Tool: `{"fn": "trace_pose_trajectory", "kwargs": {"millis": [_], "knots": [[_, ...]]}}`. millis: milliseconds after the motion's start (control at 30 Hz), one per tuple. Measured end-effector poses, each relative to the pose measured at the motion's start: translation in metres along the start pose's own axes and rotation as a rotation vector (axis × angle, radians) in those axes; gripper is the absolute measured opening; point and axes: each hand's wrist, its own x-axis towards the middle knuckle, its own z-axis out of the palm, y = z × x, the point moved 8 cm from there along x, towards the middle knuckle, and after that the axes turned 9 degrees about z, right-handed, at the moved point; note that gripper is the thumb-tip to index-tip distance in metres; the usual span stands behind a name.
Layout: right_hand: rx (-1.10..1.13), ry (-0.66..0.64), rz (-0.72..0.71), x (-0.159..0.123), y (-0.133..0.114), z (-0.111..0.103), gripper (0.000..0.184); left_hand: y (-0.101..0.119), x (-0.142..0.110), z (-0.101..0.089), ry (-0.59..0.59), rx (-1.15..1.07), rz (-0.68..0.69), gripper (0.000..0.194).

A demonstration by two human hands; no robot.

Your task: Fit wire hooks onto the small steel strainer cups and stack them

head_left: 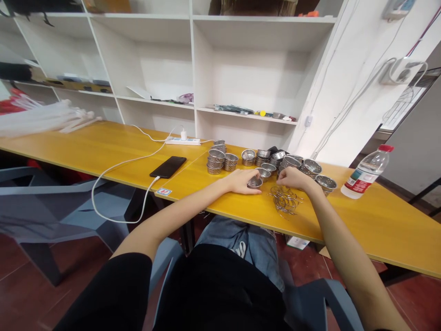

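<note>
My left hand (243, 181) is closed around a small perforated metal strainer cup (255, 183), holding it low over the yellow table. To its right, my right hand (294, 178) has its fingertips pinched together; whatever is between them is too small to make out. Just below those fingertips lies a tangled heap of thin bent metal wires (285, 200). Behind both hands stand several more strainer cups (248, 157), some stacked and some single. One stack (215, 162) is at the left of the group, and another cup (326, 183) sits right of my right wrist.
A plastic bottle with a red cap (367, 172) stands at the right. On the left, a black phone (168, 167) lies plugged into a white cable running to a power strip (183, 141). White shelves (193, 64) rise behind the yellow table (196, 202).
</note>
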Motion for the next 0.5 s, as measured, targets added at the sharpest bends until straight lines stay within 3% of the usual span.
{"fn": "trace_pose_trajectory", "kwargs": {"millis": [133, 500], "knots": [[0.028, 0.054, 0.009, -0.0031, -0.0025, -0.0058, 0.011, 0.0000, 0.0003, 0.0003, -0.002, -0.014, -0.013, 0.057], [0.073, 0.046, 0.021, -0.0078, -0.0057, -0.0062, 0.009, -0.0001, 0.0002, 0.0005, -0.009, -0.013, -0.014, 0.058]]}}
